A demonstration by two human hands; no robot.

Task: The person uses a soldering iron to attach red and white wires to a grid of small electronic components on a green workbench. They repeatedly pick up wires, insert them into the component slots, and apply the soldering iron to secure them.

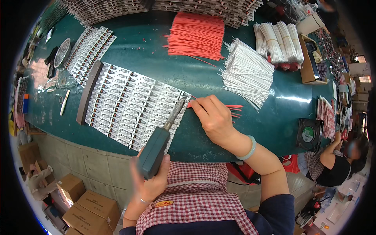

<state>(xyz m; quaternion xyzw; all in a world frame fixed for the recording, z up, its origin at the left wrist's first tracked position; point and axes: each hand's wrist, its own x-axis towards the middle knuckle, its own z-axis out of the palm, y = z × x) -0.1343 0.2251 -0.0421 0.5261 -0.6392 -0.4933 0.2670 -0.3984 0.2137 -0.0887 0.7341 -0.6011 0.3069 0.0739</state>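
My left hand [152,188] is wrapped round the body of a dark green soldering gun [154,152]. Its metal tip reaches up to the right edge of a large sheet of small metal parts [135,103], laid in slanting rows. At that same edge, my right hand [214,119] pinches red wires [235,107]; their ends stick out past the hand on the right, and a short red piece shows between fingertips and sheet. How many wires the fingers hold is hidden. A dark bar [89,93] lies along the sheet's left side.
Beyond my right hand lie a pile of white wires [248,74] and a pile of red wires [197,37]. Bundled white wires [279,41] and a cardboard box [311,62] stand far right. A black fan [309,134] sits near the right edge. Another person [337,164] works at right.
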